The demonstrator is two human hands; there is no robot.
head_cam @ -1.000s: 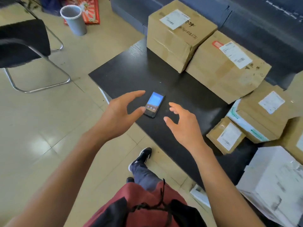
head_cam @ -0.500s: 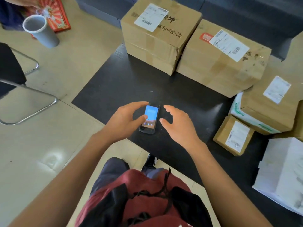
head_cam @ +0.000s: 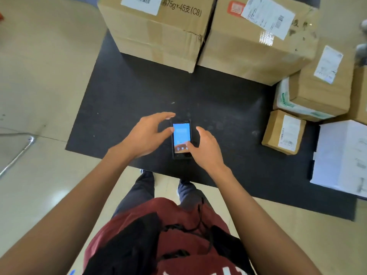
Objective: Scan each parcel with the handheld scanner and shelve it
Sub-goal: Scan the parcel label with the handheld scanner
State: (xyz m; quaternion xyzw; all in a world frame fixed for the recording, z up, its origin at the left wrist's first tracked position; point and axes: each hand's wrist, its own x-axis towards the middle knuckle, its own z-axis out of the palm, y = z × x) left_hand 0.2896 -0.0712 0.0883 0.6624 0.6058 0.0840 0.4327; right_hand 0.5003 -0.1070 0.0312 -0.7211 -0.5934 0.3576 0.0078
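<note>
The handheld scanner [head_cam: 181, 135], black with a lit blue screen, lies flat on the low black table [head_cam: 127, 96] near its front edge. My left hand [head_cam: 146, 133] hovers at its left side, fingers spread and arched over the top, thumb tip at the screen's left edge. My right hand [head_cam: 206, 149] is at its right side, thumb over the lower screen, fingers relaxed. Neither hand grips it. Parcels stand behind: a large cardboard box [head_cam: 158, 34], a second large box [head_cam: 256, 40], a medium box [head_cam: 321, 86] and a small box [head_cam: 284, 132].
A white parcel [head_cam: 341, 155] lies at the table's right end. A chair's metal leg [head_cam: 17, 153] shows on the tiled floor at the left. My legs and red shirt [head_cam: 168, 235] are below the table's front edge.
I have stepped closer and now look straight down at the table. Both hands have closed in on the scanner, and my right thumb now lies over its lower screen.
</note>
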